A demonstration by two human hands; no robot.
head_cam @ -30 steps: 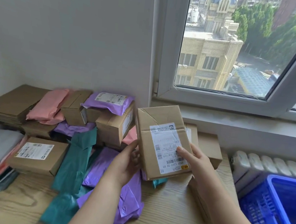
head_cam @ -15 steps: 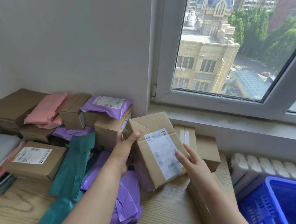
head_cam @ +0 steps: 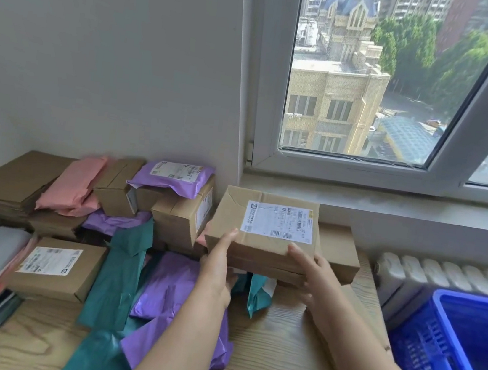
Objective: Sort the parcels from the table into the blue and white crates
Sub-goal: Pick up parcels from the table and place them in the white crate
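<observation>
Fingers (head_cam: 228,238) of the left hand (head_cam: 217,270) and the right hand (head_cam: 316,275) clasp opposite front corners of a labelled cardboard box (head_cam: 265,228), lying flat, label up, on other brown boxes (head_cam: 339,253) at the wooden table's (head_cam: 275,363) far edge below the window (head_cam: 374,78). Purple mailers (head_cam: 167,286) and teal mailers (head_cam: 122,274) lie left; the blue crate (head_cam: 462,353) stands right.

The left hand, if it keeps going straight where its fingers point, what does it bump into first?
The left hand already touches the labelled cardboard box at its near left corner. Pushing on would mean pressing into that box; the brown box beside it looks next, though depth is unclear.
</observation>
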